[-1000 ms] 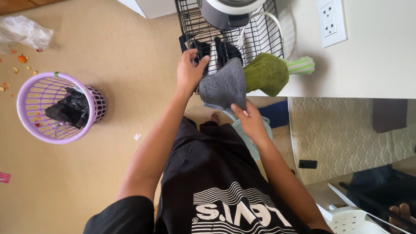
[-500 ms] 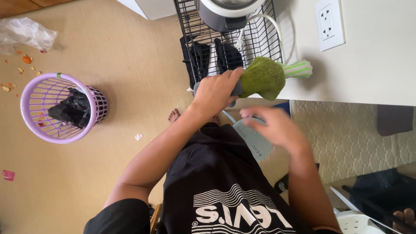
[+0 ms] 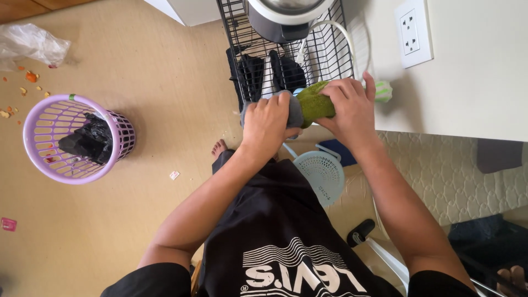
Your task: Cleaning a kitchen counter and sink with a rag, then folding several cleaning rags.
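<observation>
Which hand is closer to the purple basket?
Left. The left hand is on the grey cloth, on the side toward the purple basket; the right hand holds the green cloth, farther away.

Left grip [image 3: 268, 118] closed on grey cloth [image 3: 295, 113], right grip [image 3: 352, 107] clasping green fuzzy item [image 3: 314, 103]. Just beyond, black wire rack [image 3: 330, 55]. Far left on floor, purple basket [image 3: 41, 118].

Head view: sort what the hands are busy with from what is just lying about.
In hand:
left hand on grey cloth
right hand on green fuzzy item

Lying about:
purple basket
wire rack
blue strainer
plastic bag
wall socket
</observation>
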